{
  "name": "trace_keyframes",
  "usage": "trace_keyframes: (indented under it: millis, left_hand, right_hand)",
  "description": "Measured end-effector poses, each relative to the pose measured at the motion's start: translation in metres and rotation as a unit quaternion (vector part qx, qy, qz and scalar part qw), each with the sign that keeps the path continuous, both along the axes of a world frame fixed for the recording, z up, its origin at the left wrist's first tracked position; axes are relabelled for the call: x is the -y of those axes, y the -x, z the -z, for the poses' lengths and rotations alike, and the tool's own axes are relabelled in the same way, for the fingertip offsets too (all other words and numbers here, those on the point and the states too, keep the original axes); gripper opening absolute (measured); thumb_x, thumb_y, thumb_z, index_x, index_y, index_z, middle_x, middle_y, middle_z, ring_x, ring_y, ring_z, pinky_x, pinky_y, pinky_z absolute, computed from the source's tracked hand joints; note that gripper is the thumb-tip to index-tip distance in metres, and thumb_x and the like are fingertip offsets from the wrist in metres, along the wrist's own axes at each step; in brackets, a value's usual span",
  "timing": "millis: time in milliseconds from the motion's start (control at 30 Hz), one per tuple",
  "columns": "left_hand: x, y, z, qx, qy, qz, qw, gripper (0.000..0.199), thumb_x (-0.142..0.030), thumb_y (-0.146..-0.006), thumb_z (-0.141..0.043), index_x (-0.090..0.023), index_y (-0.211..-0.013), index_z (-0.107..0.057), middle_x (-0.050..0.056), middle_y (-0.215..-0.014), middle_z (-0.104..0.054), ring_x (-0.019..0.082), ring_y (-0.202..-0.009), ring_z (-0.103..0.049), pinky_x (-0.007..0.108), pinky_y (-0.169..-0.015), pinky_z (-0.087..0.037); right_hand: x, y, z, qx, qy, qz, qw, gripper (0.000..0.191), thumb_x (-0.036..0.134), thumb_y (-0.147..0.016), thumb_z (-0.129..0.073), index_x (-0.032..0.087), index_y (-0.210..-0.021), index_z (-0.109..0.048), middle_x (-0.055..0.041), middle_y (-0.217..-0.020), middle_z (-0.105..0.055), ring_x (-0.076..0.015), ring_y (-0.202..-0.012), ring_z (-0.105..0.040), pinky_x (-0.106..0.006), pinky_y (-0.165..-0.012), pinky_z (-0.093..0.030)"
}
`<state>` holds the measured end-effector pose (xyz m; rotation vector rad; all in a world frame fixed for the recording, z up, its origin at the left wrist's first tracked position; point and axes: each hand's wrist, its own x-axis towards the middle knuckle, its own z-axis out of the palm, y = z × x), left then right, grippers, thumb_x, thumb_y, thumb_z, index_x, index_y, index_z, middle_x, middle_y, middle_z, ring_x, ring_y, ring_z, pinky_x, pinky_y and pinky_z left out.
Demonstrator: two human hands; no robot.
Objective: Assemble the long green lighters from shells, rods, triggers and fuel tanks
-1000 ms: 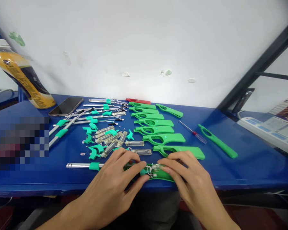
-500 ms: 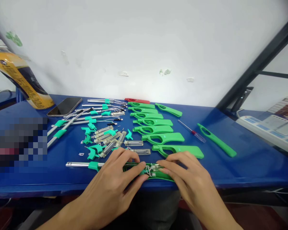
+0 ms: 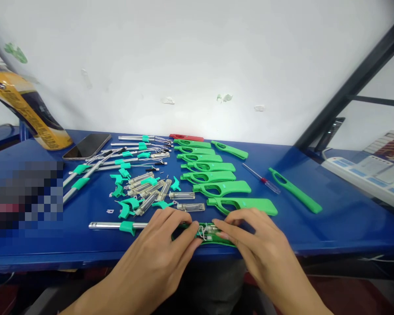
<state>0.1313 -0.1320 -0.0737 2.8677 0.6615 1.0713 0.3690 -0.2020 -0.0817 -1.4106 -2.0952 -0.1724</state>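
Note:
A long-nosed lighter lies open at the table's front edge, its green half-shell (image 3: 221, 242) facing up. White wires (image 3: 202, 232) loop inside it beside a clear fuel tank (image 3: 212, 228). My left hand (image 3: 166, 247) has thumb and forefinger closed on the shell's near end, by the wires. Over the other end, my right hand (image 3: 261, 238) has its fingers closed at the fuel tank and shell, covering much of both. To the left, a metal tube (image 3: 107, 225) with a teal trigger (image 3: 128, 227) runs out from under my left hand.
Several green lighter shells (image 3: 223, 188) form a column behind my hands, with a red shell (image 3: 187, 137) at the back. Loose fuel tanks (image 3: 185, 195), teal triggers and metal tubes lie left. A screwdriver (image 3: 264, 180) sits right; a phone (image 3: 88, 146) and bottle (image 3: 36, 109) stay at the back left.
The view has shifted very slightly. My left fingers have moved a little at the shell, and the fuel tank end shows slightly more between my hands. Both hands stay on the lighter.

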Motion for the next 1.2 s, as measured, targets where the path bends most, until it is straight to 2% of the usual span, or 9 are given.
trace_keyframes:
  millis: [267, 433, 767, 1200]
  left_hand:
    - [-0.003, 0.000, 0.004, 0.002, 0.067, 0.024, 0.997, 0.020, -0.012, -0.112, -0.050, -0.019, -0.121, -0.067, 0.006, -0.113, -0.067, 0.021, -0.099, -0.061, 0.036, -0.090, -0.051]
    - [-0.005, 0.001, 0.006, 0.004, 0.056, 0.028, 0.998, 0.023, -0.011, -0.111, -0.052, -0.020, -0.126, -0.067, 0.006, -0.112, -0.068, 0.021, -0.098, -0.060, 0.037, -0.088, -0.049]
    - [-0.008, 0.002, 0.002, 0.018, 0.042, 0.058, 0.997, 0.022, -0.009, -0.110, -0.054, -0.017, -0.119, -0.072, 0.006, -0.108, -0.070, 0.020, -0.096, -0.060, 0.037, -0.086, -0.048]
    - [-0.011, -0.001, -0.001, 0.012, 0.012, 0.085, 0.996, 0.019, -0.006, -0.109, -0.052, -0.015, -0.111, -0.069, 0.005, -0.103, -0.073, 0.019, -0.091, -0.063, 0.038, -0.081, -0.047]
  right_hand:
    - [0.000, 0.002, 0.001, -0.027, 0.012, -0.004, 1.000, 0.026, 0.013, -0.109, -0.060, 0.026, -0.130, -0.069, -0.0032, -0.101, -0.066, -0.0212, -0.088, -0.058, -0.037, -0.076, -0.045]
    - [-0.002, 0.005, -0.001, -0.063, 0.033, -0.010, 0.997, 0.007, 0.019, -0.111, -0.060, 0.025, -0.112, -0.063, 0.0009, -0.098, -0.067, -0.0200, -0.088, -0.056, -0.038, -0.081, -0.039]
    - [0.001, 0.002, -0.001, -0.097, 0.060, -0.014, 0.993, 0.013, 0.015, -0.110, -0.061, 0.028, -0.109, -0.062, 0.0033, -0.100, -0.066, -0.0190, -0.089, -0.055, -0.036, -0.084, -0.035]
    - [0.000, 0.004, -0.004, -0.095, 0.052, -0.019, 0.994, 0.014, 0.014, -0.110, -0.061, 0.027, -0.107, -0.062, 0.0035, -0.098, -0.067, -0.0185, -0.087, -0.054, -0.036, -0.082, -0.036]
